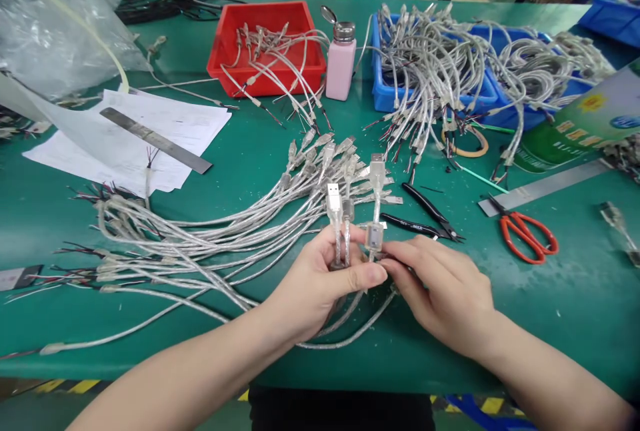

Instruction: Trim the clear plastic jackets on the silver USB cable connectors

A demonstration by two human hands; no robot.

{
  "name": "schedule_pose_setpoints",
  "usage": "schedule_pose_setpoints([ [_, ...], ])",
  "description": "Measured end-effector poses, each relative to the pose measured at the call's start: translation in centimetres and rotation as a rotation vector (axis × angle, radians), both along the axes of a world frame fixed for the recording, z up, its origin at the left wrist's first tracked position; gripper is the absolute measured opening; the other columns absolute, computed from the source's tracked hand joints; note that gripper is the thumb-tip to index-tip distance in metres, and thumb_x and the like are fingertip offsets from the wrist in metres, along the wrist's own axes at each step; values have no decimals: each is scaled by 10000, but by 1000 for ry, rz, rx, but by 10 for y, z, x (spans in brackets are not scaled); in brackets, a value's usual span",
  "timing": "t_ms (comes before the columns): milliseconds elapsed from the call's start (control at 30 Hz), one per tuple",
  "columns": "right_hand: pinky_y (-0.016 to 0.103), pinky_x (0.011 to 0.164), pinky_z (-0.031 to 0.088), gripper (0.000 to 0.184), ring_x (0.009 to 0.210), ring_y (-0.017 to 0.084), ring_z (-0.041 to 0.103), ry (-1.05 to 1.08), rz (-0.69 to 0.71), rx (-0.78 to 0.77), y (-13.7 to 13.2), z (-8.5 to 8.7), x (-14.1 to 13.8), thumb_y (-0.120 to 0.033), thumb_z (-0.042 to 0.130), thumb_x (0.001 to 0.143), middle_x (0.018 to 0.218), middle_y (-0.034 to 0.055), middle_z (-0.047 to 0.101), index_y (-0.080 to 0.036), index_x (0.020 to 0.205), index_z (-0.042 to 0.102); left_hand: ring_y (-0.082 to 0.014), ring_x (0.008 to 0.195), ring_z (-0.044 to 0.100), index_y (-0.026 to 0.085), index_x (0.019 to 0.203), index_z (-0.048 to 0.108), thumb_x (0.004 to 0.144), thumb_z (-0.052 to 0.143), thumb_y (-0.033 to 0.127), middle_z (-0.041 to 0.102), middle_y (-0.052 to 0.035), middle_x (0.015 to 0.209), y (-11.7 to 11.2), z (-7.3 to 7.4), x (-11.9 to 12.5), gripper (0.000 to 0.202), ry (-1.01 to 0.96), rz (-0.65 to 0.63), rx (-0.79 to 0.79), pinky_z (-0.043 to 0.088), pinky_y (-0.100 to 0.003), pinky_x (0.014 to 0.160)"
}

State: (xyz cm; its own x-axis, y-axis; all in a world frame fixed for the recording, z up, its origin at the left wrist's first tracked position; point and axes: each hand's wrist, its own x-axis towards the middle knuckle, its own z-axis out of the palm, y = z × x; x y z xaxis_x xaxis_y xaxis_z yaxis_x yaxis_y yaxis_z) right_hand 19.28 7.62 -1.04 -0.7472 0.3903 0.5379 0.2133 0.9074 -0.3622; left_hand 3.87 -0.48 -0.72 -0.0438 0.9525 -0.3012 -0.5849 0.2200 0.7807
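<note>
Far left: crumpled clear plastic bag [60, 24] at the rear of the green worktop [575, 311]. In front of it, loose white printed paper sheets [203, 117], a flat grey metal ruler [155, 139] lying slantwise on top. Nearer, a sheaf of silver cables in clear jackets [200, 231]: bare wire ends to the left, clear-bodied USB plugs heaped to the right; the left forearm crosses in front of part of it.

Rear centre: red rectangular plastic bin [300, 14], more cables hanging over its front edge; just beside it, a pink bottle with a metal flip cap [341, 71], lid raised.

Front centre: left hand [320, 271], fingers closed round several silver USB cables [334, 207], plugs pointing up. The plug heap lies directly behind. Right hand [445, 284]: fingers bent together at the rightmost held cable, just under its clear block; cannot tell whether they pinch it.

Black-handled pliers [426, 204] lie close behind the right hand. Rear right: blue plastic bins [384, 101] overflow with cables; near them, a tan tape roll [483, 144]. Farther right: red-handled scissors [515, 219], a second metal ruler [550, 187], a tilted green printed tub [585, 117].
</note>
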Motion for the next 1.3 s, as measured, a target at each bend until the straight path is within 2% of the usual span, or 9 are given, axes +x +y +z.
schedule_pose_setpoints([
  [133, 257, 584, 440, 111, 628, 134, 554, 7, -45, 37, 0, 0, -1, -129, 561, 867, 739, 29, 620, -156, 974, 563, -81, 565, 327, 191, 899, 527, 689, 746, 200, 362, 69, 584, 0, -1, 1, 304, -22, 5, 3, 266, -228, 568],
  [367, 241, 586, 463, 118, 659, 127, 596, -30, 30, -119, -1, 6, 1, -141, 528, 885, 807, 27, 650, -168, 999, 539, -74, 562, 353, 189, 873, 540, 662, 767, 194, 407, 68, 585, 0, 2, 0, 309, -48, 35, -20, 291, -217, 569],
  [633, 273, 604, 450, 122, 663, 143, 556, 3, -37, -2, 1, 3, 1, -115, 572, 857, 765, 36, 624, -163, 968, 554, -87, 555, 370, 185, 912, 555, 651, 775, 228, 393, 65, 579, 1, 0, 1, 344, -15, 7, -23, 275, -234, 546],
  [867, 242, 587, 449, 145, 658, 116, 561, 117, -129, -148, 3, 12, 8, -105, 504, 886, 799, 27, 604, -187, 996, 550, -91, 567, 402, 209, 932, 570, 693, 753, 275, 459, 60, 598, 1, -2, 2, 308, 104, -45, -7, 315, -240, 580],
  [933, 260, 582, 446, 174, 660, 127, 560, 192, -178, -205, 2, 12, 12, -129, 504, 886, 800, 29, 592, -196, 1037, 557, -117, 623, 472, 213, 946, 606, 752, 695, 336, 537, 30, 653, -1, -1, 3, 247, 276, -87, -6, 354, -258, 634],
  [1000, 275, 556, 433, 188, 615, 132, 534, 265, -259, -267, 3, 12, 15, -194, 529, 884, 754, 21, 562, -203, 1068, 566, -169, 779, 543, 213, 964, 650, 835, 584, 372, 616, -27, 812, -3, 0, 4, 215, 504, -115, 31, 377, -288, 735],
  [1100, 251, 483, 398, 151, 531, 113, 482, 250, -377, -325, 8, 15, 16, -280, 570, 872, 670, 2, 542, -206, 997, 608, -203, 932, 538, 217, 993, 685, 888, 491, 354, 619, -67, 989, -5, 1, 5, 259, 742, -87, 128, 366, -289, 807],
  [1200, 210, 414, 352, 163, 488, 89, 455, 139, -343, -550, 15, 20, 11, -327, 556, 882, 634, -1, 552, -189, 902, 641, -181, 812, 549, 221, 1010, 689, 894, 479, 341, 624, -48, 864, -5, 1, 4, 268, 762, -105, 172, 378, -270, 733],
  [1300, 198, 387, 303, 256, 460, 70, 393, 127, -172, -978, 19, 22, 8, -387, 540, 886, 607, -15, 501, -164, 956, 645, -142, 609, 503, 209, 1029, 676, 905, 447, 372, 577, -3, 644, -5, 3, 3, 307, 652, -264, 142, 361, -253, 605],
])
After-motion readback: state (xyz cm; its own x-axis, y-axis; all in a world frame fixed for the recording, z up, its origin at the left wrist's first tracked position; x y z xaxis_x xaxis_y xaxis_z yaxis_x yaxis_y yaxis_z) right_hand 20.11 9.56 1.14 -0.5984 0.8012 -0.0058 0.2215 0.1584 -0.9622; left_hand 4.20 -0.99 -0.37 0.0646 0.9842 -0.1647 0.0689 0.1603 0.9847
